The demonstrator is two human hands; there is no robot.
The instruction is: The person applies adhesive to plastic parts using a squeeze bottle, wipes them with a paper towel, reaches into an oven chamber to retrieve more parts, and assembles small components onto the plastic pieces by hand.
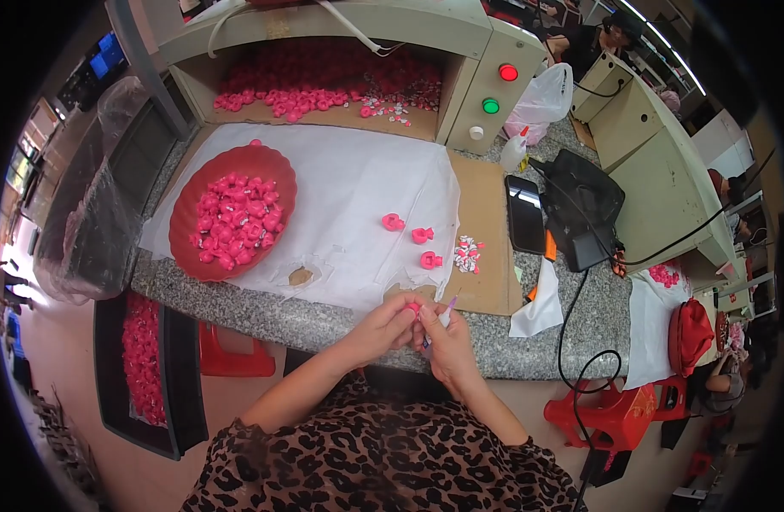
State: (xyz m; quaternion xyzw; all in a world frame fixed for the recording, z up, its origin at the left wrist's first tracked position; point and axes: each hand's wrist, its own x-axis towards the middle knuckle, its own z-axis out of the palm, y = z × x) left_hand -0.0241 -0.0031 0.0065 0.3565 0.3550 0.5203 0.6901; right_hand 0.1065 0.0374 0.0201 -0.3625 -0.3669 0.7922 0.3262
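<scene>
At the table's front edge my left hand point(385, 329) is closed, its fingertips pinching a small pink plastic piece point(415, 308), mostly hidden by the fingers. Right against it, my right hand point(450, 345) is closed around a slim white and purple pen-like tool point(445, 318) with a thin tip pointing up and away. Three loose pink pieces, one of them a pink piece point(393, 222), lie on the white paper point(341, 171) beyond my hands. A small heap of tiny white and pink parts point(468, 254) sits on the cardboard point(482, 192) at the right.
A red bowl point(181, 224) full of pink pieces stands at left. Behind is a beige box point(460, 94) with a lit opening holding more pink pieces. On the right lie a phone point(525, 213), a black bag point(584, 205) and a cable. A dark crate point(183, 384) stands below left.
</scene>
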